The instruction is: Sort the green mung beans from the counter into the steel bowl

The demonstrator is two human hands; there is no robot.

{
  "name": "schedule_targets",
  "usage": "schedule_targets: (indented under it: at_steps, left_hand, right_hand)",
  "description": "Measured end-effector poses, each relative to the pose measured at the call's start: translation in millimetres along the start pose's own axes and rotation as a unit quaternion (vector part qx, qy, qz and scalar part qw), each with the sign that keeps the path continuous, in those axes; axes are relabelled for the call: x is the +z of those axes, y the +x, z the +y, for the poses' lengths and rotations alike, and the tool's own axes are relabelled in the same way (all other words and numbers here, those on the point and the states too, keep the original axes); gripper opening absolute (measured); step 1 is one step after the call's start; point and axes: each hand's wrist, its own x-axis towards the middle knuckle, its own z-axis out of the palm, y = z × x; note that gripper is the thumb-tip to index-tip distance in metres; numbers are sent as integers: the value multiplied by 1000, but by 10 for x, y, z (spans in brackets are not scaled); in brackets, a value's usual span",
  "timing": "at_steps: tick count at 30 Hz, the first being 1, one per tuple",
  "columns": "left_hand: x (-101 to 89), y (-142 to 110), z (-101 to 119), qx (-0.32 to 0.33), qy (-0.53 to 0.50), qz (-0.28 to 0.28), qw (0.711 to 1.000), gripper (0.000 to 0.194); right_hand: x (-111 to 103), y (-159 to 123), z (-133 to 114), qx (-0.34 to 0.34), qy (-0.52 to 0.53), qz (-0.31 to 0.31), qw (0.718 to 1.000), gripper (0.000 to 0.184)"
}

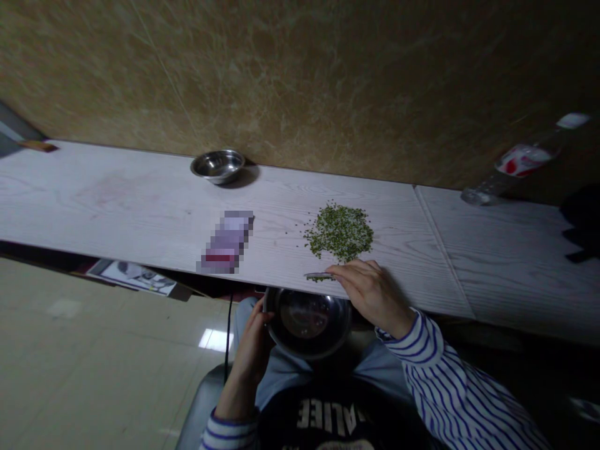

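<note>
A loose patch of small green beans [341,230], like mung beans, lies spread on the white wood-grain counter [276,194]. My right hand [372,294] is closed on a thin, flat, pale scraper-like piece [319,275] at the counter's front edge; its exact kind is hard to make out. A short row of beans lies along that piece's near side. Below the edge, a large steel bowl [307,347] sits over my lap. My left hand [255,340] grips the bowl's left rim. The bowl's far rim is hidden under the counter edge.
A small steel bowl [218,167] stands by the wall. Left of the beans lies a blurred-out rectangular object [228,240], perhaps a phone. A clear plastic bottle [520,162] stands at the right, with a dark item [584,222] beyond it. Papers [135,277] stick out below the counter.
</note>
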Motion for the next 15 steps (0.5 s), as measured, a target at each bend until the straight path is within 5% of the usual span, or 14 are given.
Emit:
schedule_targets:
  at_steps: [15]
  left_hand:
    - [159,-54,-68,-22,18,-24,999,60]
  right_hand:
    - [44,-208,-3,98,-40,60,993,28]
